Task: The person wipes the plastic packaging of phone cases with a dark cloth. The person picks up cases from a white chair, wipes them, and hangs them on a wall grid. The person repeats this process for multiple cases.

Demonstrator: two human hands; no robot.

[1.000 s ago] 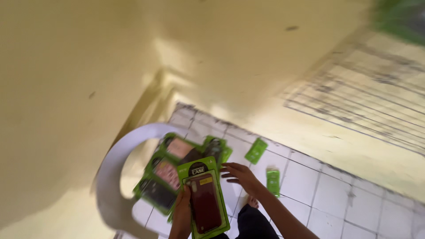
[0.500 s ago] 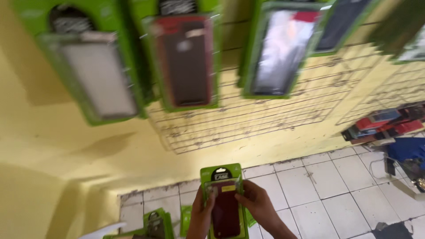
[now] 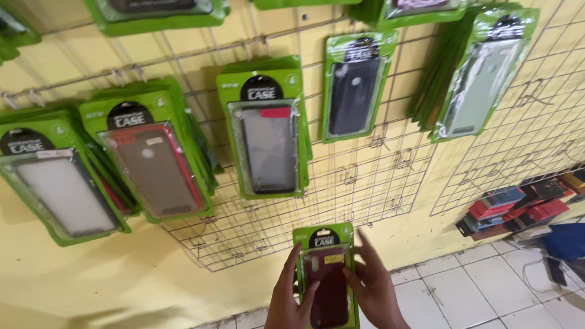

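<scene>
Two hands, one pack: both of the person's hands are on the same green phone case package (image 3: 325, 277), low in the middle of the view, held up in front of the wall.
Wall: yellow painted wall (image 3: 103, 274), pretty much fills the whole background.
Wire grid: metal display grid (image 3: 365, 176) fixed on the wall, with little hooks all over it; lots of the lower hooks are bare.
Floor: white tiles (image 3: 481, 286) at bottom right, meeting the wall at a grubby edge.
Hanging stock: green blister packs on the grid hooks, stacked several deep. From the left, a pale frosted case pack (image 3: 58, 183), a red-edged smoky case pack (image 3: 152, 167), a grey case pack with a red tag (image 3: 268, 143), a black case pack (image 3: 356, 88), and a pale green case pack (image 3: 481, 76) hanging tilted.
Far right pile: stack of red, blue and dark flat cases (image 3: 518, 207) sitting low against the wall, well apart from the hands.
Held pack: green card with a dark maroon case under clear plastic, upright, its top just below the bottom edge of the grid, not on any hook.
Left hand (image 3: 292, 298): wrapped round the pack's left edge, fingers curled onto the front, so it's clamped on it.
Right hand (image 3: 372, 286): thumb pressing the front of the pack, fingers stretched up along its right edge, gripping that side.
</scene>
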